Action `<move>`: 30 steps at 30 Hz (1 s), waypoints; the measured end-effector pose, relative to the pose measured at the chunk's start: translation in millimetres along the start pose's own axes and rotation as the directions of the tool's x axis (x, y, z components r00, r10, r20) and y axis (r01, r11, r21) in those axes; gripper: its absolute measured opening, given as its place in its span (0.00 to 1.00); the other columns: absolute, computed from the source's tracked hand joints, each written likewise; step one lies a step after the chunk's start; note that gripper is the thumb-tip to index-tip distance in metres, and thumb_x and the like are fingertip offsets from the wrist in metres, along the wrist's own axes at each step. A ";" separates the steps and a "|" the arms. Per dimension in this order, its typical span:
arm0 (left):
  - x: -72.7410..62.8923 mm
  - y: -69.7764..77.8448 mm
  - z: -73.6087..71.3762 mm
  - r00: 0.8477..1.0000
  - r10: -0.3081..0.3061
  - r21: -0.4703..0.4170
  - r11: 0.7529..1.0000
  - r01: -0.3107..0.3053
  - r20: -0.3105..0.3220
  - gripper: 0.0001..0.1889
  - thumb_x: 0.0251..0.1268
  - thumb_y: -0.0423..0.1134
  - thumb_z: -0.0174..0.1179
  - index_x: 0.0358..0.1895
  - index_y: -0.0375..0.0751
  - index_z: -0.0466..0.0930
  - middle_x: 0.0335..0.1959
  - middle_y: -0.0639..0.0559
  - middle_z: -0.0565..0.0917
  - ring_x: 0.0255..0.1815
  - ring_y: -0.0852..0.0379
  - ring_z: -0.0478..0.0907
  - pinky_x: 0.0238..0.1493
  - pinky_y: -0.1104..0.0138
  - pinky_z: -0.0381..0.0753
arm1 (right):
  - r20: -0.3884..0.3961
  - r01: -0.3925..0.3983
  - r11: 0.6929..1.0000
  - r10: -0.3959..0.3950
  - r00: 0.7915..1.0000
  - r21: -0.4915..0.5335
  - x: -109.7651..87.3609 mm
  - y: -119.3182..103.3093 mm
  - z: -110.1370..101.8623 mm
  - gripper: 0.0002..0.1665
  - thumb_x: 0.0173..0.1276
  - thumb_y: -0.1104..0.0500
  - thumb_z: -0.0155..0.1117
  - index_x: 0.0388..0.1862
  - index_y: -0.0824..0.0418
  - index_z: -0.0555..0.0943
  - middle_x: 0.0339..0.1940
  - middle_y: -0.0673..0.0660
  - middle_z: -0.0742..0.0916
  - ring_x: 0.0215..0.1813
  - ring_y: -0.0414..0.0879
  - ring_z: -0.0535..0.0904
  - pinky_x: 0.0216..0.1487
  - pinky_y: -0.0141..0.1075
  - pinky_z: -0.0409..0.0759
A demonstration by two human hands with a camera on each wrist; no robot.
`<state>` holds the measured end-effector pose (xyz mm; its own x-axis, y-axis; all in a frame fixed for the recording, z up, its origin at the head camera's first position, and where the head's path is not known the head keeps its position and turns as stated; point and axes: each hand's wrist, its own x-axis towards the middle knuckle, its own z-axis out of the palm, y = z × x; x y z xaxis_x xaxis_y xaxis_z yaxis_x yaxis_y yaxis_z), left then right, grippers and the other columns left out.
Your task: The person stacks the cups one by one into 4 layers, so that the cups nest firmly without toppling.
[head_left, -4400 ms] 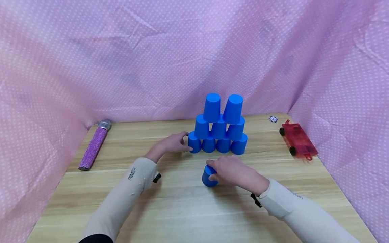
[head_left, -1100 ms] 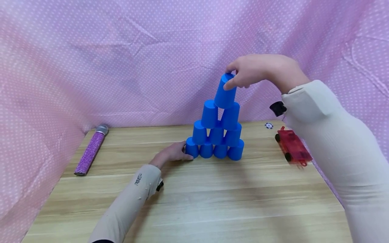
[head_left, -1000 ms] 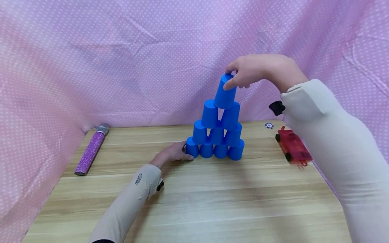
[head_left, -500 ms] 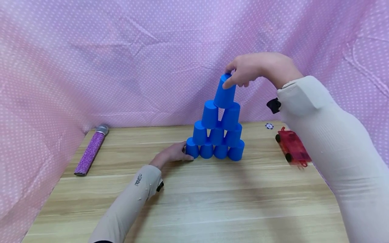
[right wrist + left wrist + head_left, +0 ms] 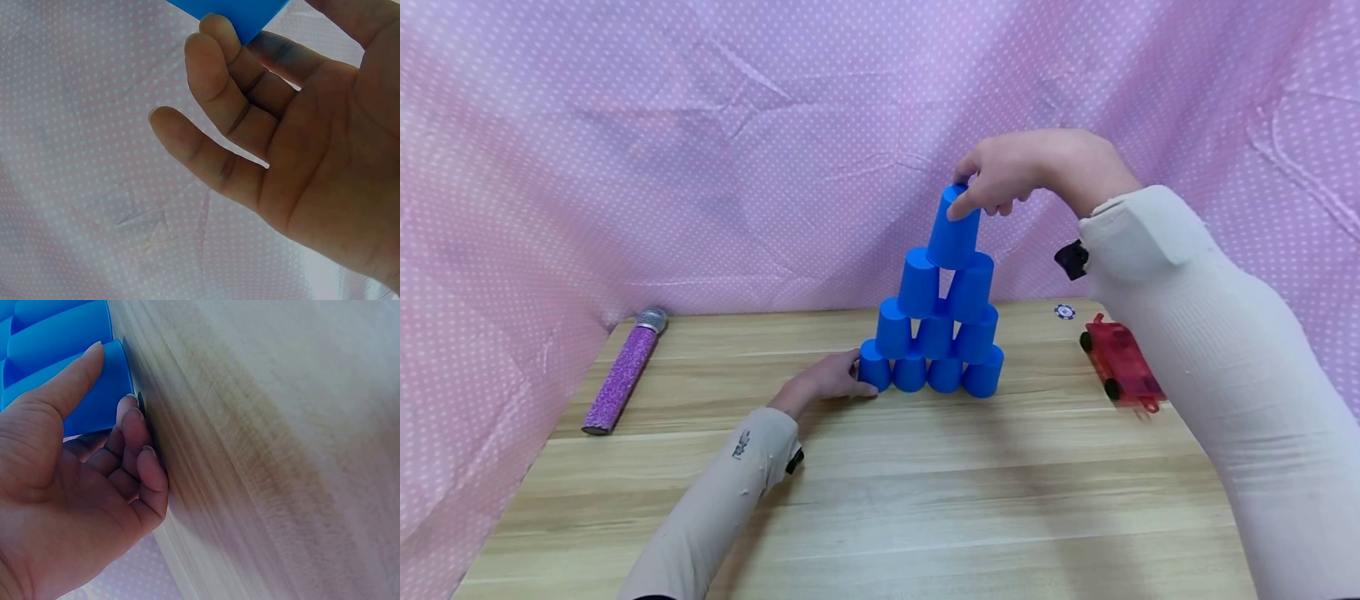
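Upside-down blue cups stand in a pyramid of stacked rows in the head view. At its peak my right hand [image 5: 1015, 172] pinches the top cup [image 5: 953, 237] near its upturned base. This cup straddles the two cups of the row below. A corner of the same blue cup [image 5: 247, 15] shows at the fingertips in the right wrist view. Low on the left, my left hand [image 5: 826, 377] holds the end cup [image 5: 874, 367] of the bottom row. In the left wrist view, the thumb lies along that cup [image 5: 103, 387], with curled fingers on its other side.
A glittery purple microphone [image 5: 625, 371] lies at the left of the wooden table [image 5: 880, 492]. Toward the right edge are a red toy car [image 5: 1122, 358], partly behind the right sleeve, and a poker chip [image 5: 1064, 311]. Pink dotted cloth [image 5: 775, 150] hangs behind.
The right hand has carried its cup from the table in front up to the pyramid's peak. Over the last second it has barely shifted. The left hand stays at the bottom-left cup.
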<state>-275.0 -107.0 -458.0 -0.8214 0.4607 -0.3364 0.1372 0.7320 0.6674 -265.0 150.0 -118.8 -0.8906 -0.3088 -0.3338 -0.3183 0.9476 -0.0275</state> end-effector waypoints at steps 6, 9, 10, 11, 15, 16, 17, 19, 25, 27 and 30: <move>-1.2 1.1 -0.3 1.000 -0.001 0.000 1.000 0.001 -0.003 0.36 0.65 0.51 0.67 0.73 0.49 0.64 0.68 0.44 0.75 0.67 0.44 0.73 0.71 0.44 0.70 | 0.001 -0.010 1.000 0.010 1.000 0.001 0.5 -0.7 0.3 0.46 0.73 0.37 0.54 0.79 0.63 0.57 0.62 0.71 0.80 0.58 0.64 0.80 0.59 0.59 0.80; -2.4 1.5 -0.5 1.000 -0.001 0.005 1.000 0.001 -0.005 0.35 0.65 0.51 0.67 0.72 0.49 0.64 0.68 0.43 0.76 0.66 0.44 0.73 0.71 0.44 0.70 | -0.002 -0.015 1.000 0.015 1.000 0.009 0.5 -1.0 0.8 0.46 0.74 0.37 0.54 0.79 0.63 0.57 0.63 0.71 0.80 0.59 0.65 0.80 0.60 0.60 0.79; -2.8 1.5 -0.5 1.000 0.000 0.007 1.000 0.000 -0.004 0.35 0.66 0.51 0.67 0.72 0.49 0.64 0.67 0.44 0.76 0.66 0.44 0.73 0.71 0.44 0.70 | -0.004 -0.015 1.000 0.016 1.000 0.010 0.4 -1.1 1.0 0.46 0.74 0.37 0.54 0.79 0.63 0.57 0.63 0.71 0.80 0.59 0.65 0.80 0.60 0.60 0.79; -3.0 1.4 -0.4 1.000 0.001 0.008 1.000 -0.001 -0.002 0.35 0.65 0.52 0.67 0.72 0.49 0.64 0.67 0.44 0.76 0.66 0.44 0.74 0.71 0.44 0.70 | -0.004 -0.017 1.000 0.017 1.000 0.010 0.4 -1.1 1.2 0.46 0.74 0.37 0.54 0.79 0.63 0.57 0.63 0.71 0.80 0.59 0.65 0.80 0.60 0.60 0.79; -3.9 0.6 -0.2 1.000 0.000 0.001 1.000 0.000 -0.001 0.35 0.65 0.52 0.67 0.71 0.49 0.65 0.67 0.44 0.76 0.66 0.44 0.74 0.70 0.44 0.70 | -0.004 -0.015 1.000 0.015 1.000 0.012 -0.1 -0.7 1.6 0.47 0.74 0.35 0.53 0.79 0.63 0.57 0.63 0.71 0.80 0.59 0.65 0.80 0.60 0.60 0.79; -4.0 0.2 -0.2 1.000 -0.001 -0.001 1.000 0.001 -0.002 0.35 0.65 0.52 0.68 0.71 0.49 0.65 0.67 0.44 0.76 0.66 0.44 0.74 0.71 0.44 0.70 | -0.006 -0.013 1.000 0.013 1.000 0.015 -0.5 -0.5 1.5 0.48 0.73 0.35 0.53 0.79 0.63 0.57 0.63 0.71 0.80 0.59 0.65 0.80 0.60 0.60 0.79; -3.7 -0.3 -0.2 1.000 -0.002 -0.003 1.000 0.002 -0.004 0.35 0.65 0.52 0.68 0.72 0.50 0.65 0.67 0.45 0.76 0.66 0.44 0.74 0.71 0.44 0.70 | -0.008 -0.010 1.000 0.010 1.000 0.020 -1.3 0.2 1.4 0.48 0.73 0.34 0.53 0.79 0.63 0.56 0.63 0.71 0.80 0.59 0.65 0.80 0.60 0.60 0.79; -2.9 -1.2 -0.3 1.000 -0.003 -0.007 1.000 0.003 -0.004 0.35 0.64 0.52 0.68 0.72 0.50 0.65 0.67 0.45 0.76 0.65 0.44 0.74 0.71 0.44 0.70 | -0.015 -0.005 0.999 0.005 1.000 0.037 -3.7 2.6 0.8 0.49 0.73 0.33 0.53 0.80 0.63 0.56 0.64 0.72 0.79 0.60 0.66 0.79 0.60 0.60 0.79; 0.8 -7.1 2.7 1.000 0.005 -0.004 1.000 -0.005 -0.012 0.34 0.63 0.55 0.68 0.70 0.51 0.66 0.57 0.49 0.80 0.54 0.49 0.76 0.63 0.49 0.76 | -0.068 0.009 0.997 -0.004 0.998 0.074 -17.8 20.3 0.3 0.52 0.73 0.30 0.48 0.80 0.63 0.54 0.65 0.72 0.78 0.62 0.66 0.79 0.62 0.64 0.75; -1.3 -11.2 3.8 1.000 0.012 -0.015 1.000 -0.013 -0.018 0.35 0.63 0.55 0.68 0.70 0.51 0.65 0.49 0.49 0.81 0.47 0.50 0.77 0.55 0.55 0.80 | -0.080 0.013 0.997 -0.007 0.997 0.073 -23.8 29.3 3.4 0.51 0.74 0.30 0.47 0.80 0.65 0.54 0.65 0.73 0.78 0.61 0.66 0.79 0.61 0.66 0.74; -10.3 -16.6 0.3 0.999 0.023 -0.048 0.999 -0.024 -0.026 0.37 0.64 0.54 0.68 0.73 0.50 0.63 0.41 0.48 0.80 0.38 0.52 0.78 0.42 0.62 0.79 | -0.099 0.002 0.998 0.004 0.995 0.064 -35.1 45.7 12.7 0.50 0.75 0.30 0.44 0.79 0.65 0.55 0.65 0.74 0.77 0.61 0.67 0.79 0.59 0.67 0.74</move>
<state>-268.6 -123.7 -465.8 -0.8324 0.4636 -0.3036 0.1300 0.6959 0.7063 -244.2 205.2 -120.3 -0.9198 -0.3112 -0.2391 -0.2985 0.9503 -0.0886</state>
